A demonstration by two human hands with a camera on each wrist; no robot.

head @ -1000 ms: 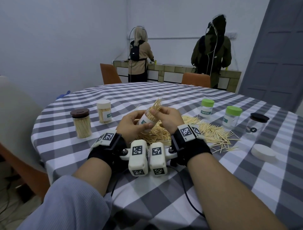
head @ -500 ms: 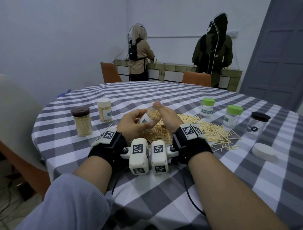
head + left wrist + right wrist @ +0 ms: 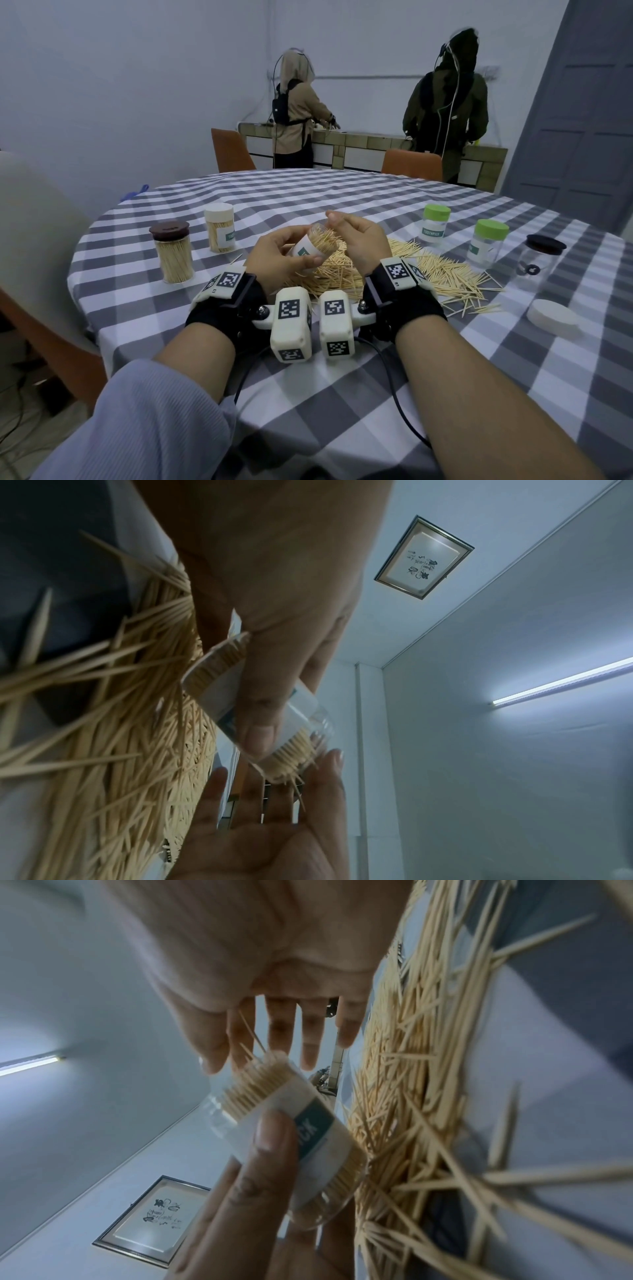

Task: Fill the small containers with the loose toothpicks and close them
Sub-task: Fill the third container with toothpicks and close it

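the container's (image 3: 310, 245) base is hidden behind the left hand (image 3: 279, 255), whose thumb and fingers curl round its labelled side above the toothpick pile (image 3: 442, 274) on the table (image 3: 342, 394). its long axis tilts, open mouth up toward the right hand (image 3: 359, 241), fingers straight at the packed tips, a few sticking out.

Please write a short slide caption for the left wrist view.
Left hand holds a filled toothpick container, open right hand at its mouth.
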